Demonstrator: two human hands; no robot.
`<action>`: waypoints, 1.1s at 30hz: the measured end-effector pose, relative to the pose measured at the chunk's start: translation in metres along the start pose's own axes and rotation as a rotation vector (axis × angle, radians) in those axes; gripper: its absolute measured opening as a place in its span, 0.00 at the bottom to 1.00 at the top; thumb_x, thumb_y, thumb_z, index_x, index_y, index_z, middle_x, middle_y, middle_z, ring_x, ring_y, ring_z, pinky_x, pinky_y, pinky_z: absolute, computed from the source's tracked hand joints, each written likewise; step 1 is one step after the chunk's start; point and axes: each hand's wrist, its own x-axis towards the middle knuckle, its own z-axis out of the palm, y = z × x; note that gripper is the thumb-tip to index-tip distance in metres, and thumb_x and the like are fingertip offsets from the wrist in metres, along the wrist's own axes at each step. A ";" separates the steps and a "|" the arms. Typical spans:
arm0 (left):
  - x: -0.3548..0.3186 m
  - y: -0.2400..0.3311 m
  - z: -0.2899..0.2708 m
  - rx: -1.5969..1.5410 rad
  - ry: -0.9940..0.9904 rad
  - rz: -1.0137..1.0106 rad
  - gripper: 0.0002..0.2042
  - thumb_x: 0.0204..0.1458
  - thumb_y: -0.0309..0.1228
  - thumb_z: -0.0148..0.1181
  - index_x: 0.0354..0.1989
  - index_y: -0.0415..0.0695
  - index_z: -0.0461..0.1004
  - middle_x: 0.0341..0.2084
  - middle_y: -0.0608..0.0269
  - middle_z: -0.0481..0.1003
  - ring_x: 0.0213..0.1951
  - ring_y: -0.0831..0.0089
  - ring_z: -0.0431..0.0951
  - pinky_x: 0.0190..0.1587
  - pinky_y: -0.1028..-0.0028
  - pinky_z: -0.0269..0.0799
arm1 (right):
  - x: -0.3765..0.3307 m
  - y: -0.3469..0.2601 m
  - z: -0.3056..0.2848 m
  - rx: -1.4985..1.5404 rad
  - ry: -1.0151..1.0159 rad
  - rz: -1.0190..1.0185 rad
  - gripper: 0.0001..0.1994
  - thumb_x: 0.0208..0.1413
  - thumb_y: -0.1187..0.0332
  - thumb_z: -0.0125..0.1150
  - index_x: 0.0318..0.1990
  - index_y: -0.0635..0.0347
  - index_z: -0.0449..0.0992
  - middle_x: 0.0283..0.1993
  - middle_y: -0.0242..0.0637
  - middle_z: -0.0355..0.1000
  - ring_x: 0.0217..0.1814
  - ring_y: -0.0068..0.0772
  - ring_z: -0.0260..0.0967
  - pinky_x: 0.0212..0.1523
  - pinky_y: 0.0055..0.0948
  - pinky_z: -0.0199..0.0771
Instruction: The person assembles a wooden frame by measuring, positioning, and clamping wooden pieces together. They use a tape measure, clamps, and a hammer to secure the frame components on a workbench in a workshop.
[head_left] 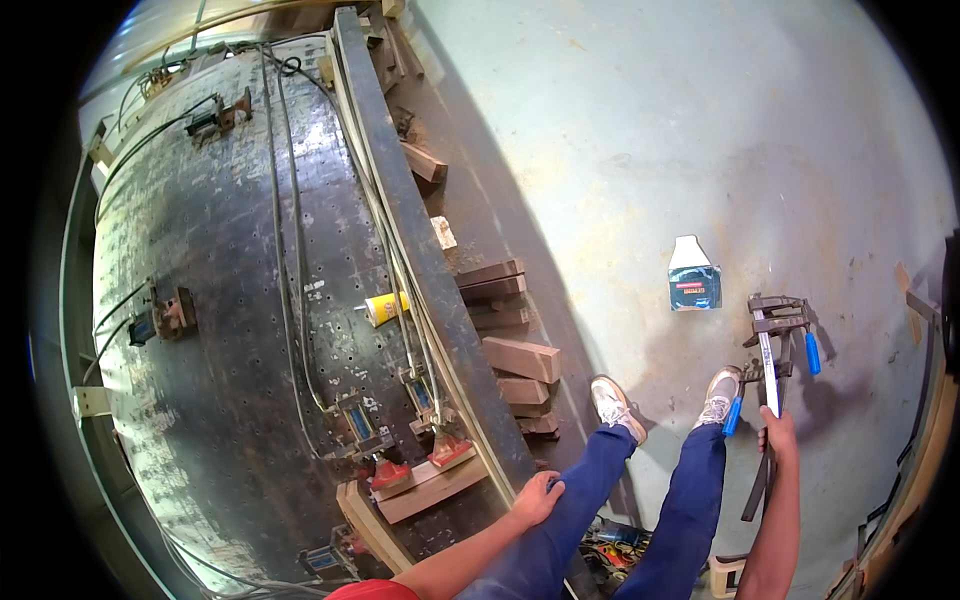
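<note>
My right hand is wrapped round the bar of an F-clamp beside my right shoe. A second F-clamp with a dark bar lies close against it, and the two overlap. Their blue handles stick out on opposite sides; I cannot tell which handle belongs to which bar. On my left thigh rests my left hand, fingers loosely bent, with nothing visible in it. Past the clamps, a dark teal box with a white flap sits on the floor.
Along my left runs a large dark metal table with holes, hoses and pneumatic clamps. A yellow bottle lies on it. Wooden blocks are stacked beside its edge rail. Tools fill a container between my legs.
</note>
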 end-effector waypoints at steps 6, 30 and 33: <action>-0.017 0.034 -0.014 0.255 -0.060 -0.066 0.27 0.59 0.49 0.56 0.58 0.39 0.72 0.57 0.46 0.73 0.60 0.51 0.73 0.64 0.61 0.66 | -0.016 -0.034 0.009 -0.152 0.011 0.011 0.18 0.66 0.55 0.57 0.42 0.63 0.63 0.18 0.38 0.65 0.12 0.33 0.64 0.11 0.38 0.67; 0.026 0.063 -0.039 0.311 -0.056 -0.007 0.15 0.56 0.34 0.57 0.51 0.44 0.77 0.52 0.55 0.76 0.57 0.55 0.75 0.62 0.64 0.69 | -0.010 -0.025 -0.038 -0.095 -0.020 0.109 0.15 0.67 0.52 0.56 0.47 0.52 0.64 0.15 0.24 0.54 0.08 0.19 0.49 0.08 0.25 0.50; 0.028 0.067 -0.040 0.321 -0.062 -0.009 0.15 0.56 0.34 0.57 0.51 0.44 0.77 0.52 0.55 0.76 0.57 0.55 0.75 0.62 0.64 0.69 | -0.007 -0.021 -0.039 -0.098 -0.017 0.116 0.15 0.67 0.53 0.56 0.46 0.51 0.63 0.14 0.24 0.54 0.08 0.19 0.49 0.08 0.24 0.49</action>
